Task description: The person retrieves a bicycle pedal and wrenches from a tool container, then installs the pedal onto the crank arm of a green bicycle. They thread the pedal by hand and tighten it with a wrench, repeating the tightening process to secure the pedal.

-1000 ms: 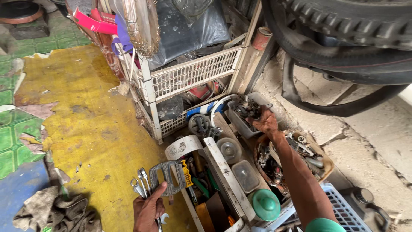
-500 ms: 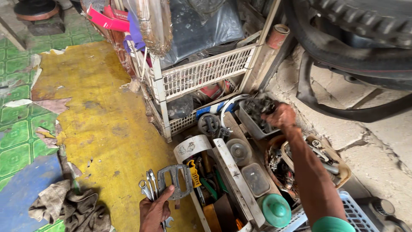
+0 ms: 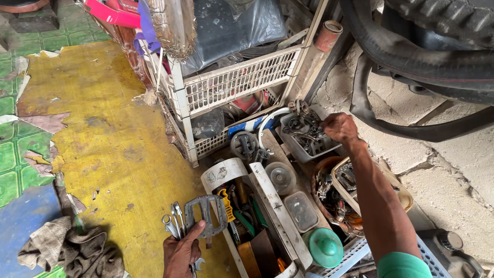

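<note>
Pedal (image 3: pixel 206 216), a grey metal frame of the bicycle kind, sits in the left hand (image 3: pixel 181 252) together with a few wrenches (image 3: pixel 174 226). The fingers are clamped round the lot as one bundle, thumb over the pedal's lower edge, so everything fans upward out of the fist, just left of the toolbox (image 3: pixel 252 216). Gripping them together this way looks like a means of keeping one hand free.

That free right hand (image 3: pixel 339 127) reaches far beyond the toolbox to a grey tray (image 3: pixel 309 136) of dark metal parts. It is curled shut at the tray's right edge, seemingly pinching something small, though what it holds cannot be made out.

The toolbox lies open on the floor, its compartments packed with screwdrivers, a yellow handle and other tools, laid out for quick picking. To its right stand clear lidded tubs (image 3: pixel 301 210) and a green lid (image 3: pixel 324 247); further right a round bowl (image 3: pixel 334 206) holds more hardware. Behind the toolbox a white rack (image 3: pixel 231 87) carries baskets. Above the tray hang a tyre (image 3: pixel 437 31) and a loose rubber tube. Left of the toolbox a rag (image 3: pixel 67 249) lies on the worn yellow floor (image 3: pixel 103 139).
</note>
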Available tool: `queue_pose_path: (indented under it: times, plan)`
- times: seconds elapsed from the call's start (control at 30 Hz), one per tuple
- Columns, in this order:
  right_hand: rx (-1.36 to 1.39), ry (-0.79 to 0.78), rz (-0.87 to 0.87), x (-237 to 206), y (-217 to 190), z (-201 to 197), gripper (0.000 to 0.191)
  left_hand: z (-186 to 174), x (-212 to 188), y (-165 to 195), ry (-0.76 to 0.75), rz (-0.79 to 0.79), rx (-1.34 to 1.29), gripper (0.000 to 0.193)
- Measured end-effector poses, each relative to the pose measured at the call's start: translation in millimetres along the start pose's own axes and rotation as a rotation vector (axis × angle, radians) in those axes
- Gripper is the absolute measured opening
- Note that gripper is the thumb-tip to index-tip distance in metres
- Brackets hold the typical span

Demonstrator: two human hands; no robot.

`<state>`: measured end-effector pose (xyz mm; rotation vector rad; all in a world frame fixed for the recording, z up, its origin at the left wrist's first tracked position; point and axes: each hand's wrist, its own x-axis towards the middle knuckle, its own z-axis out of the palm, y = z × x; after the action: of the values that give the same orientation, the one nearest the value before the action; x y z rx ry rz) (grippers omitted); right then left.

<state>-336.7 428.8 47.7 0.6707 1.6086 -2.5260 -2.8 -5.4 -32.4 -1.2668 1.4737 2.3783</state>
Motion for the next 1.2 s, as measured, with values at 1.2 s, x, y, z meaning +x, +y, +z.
queue_pose_path:
  times: [1.2]
  plan:
    - [-1.594, -0.091, -0.369, -44.7, 11.5, -0.8, 0.072, -42.8, 3.5, -8.7, 0.057, -0.015, 0.027, 0.022]
